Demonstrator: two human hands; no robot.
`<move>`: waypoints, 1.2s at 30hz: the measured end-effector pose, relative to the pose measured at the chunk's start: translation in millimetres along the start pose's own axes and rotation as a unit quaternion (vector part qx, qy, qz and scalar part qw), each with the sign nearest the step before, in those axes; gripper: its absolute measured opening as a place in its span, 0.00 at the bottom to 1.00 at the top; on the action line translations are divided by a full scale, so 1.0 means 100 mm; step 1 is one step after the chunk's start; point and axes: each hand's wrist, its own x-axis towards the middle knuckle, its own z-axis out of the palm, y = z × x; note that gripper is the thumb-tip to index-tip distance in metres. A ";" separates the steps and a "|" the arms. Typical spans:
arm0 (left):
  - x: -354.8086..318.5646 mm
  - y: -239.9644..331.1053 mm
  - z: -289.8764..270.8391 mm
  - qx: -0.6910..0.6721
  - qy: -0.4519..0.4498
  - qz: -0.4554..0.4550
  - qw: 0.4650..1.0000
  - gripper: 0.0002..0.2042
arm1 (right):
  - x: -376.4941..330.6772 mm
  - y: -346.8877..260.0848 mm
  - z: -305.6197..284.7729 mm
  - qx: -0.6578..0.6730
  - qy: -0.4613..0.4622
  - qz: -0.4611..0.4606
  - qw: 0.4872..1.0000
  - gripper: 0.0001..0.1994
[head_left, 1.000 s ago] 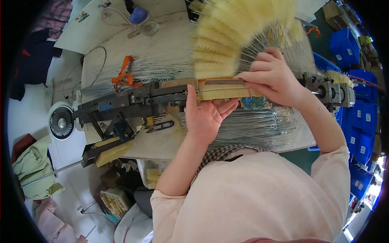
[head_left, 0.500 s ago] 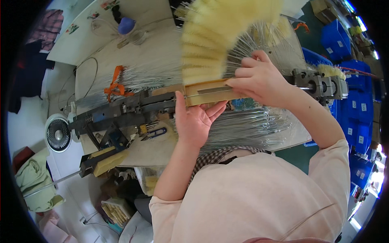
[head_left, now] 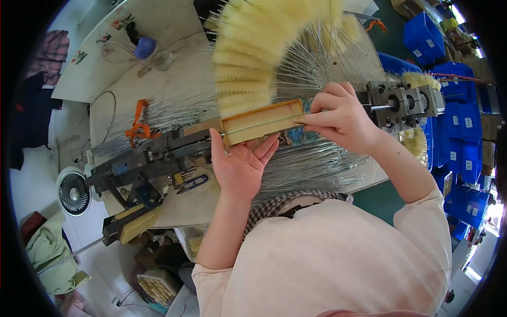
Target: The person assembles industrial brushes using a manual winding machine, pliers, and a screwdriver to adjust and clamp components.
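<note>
A shallow tan tray (head_left: 263, 132) lies across the machine line, with a long thin wire (head_left: 248, 127) stretched lengthwise over it. My left hand (head_left: 238, 168) is palm up at its left end. The fingers are stretched out and reach beneath the tray, their tips partly hidden, and the thumb stands up beside the end of a dark metal machine arm (head_left: 177, 149). At the tray's right end my right hand (head_left: 338, 117) has thumb and fingers pinched together on the wire. Behind the tray rises a curved row of pale yellow bristle brushes (head_left: 245, 63) with wire stems.
Loose bundled wires (head_left: 311, 164) lie in front of the tray. A metal clamping block (head_left: 401, 103) stands at the right. Thread snips (head_left: 193, 183) and an orange tie (head_left: 139, 127) lie on the left side. Blue bins (head_left: 459, 134) are stacked beyond the right edge.
The whole view has shifted slightly, so most things sit farther left and lower. My right hand stays pinched at the tray's right end; my left hand remains under the left end.
</note>
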 end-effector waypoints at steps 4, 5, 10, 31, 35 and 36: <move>0.00 0.02 0.00 0.000 0.002 -0.009 1.000 0.36 | 0.05 -0.04 -0.18 0.099 0.091 0.048 0.990 0.08; -0.01 0.02 -0.02 -0.003 0.001 -0.007 1.000 0.36 | 0.04 -0.04 -0.20 0.101 0.091 0.047 0.990 0.08; 0.00 0.01 -0.01 -0.001 -0.003 -0.004 1.000 0.36 | -0.14 0.14 -0.20 0.007 0.032 0.096 0.995 0.06; 0.01 0.01 -0.03 0.013 -0.007 -0.005 1.000 0.35 | -0.10 0.10 -0.27 -0.032 0.099 0.069 0.992 0.08; 0.01 0.01 -0.04 0.013 0.001 0.009 1.000 0.34 | 0.09 -0.05 -0.13 -0.032 0.105 0.027 0.994 0.08; 0.01 0.02 -0.05 0.009 0.003 0.010 1.000 0.34 | 0.12 -0.04 -0.04 -0.003 0.094 0.038 0.995 0.07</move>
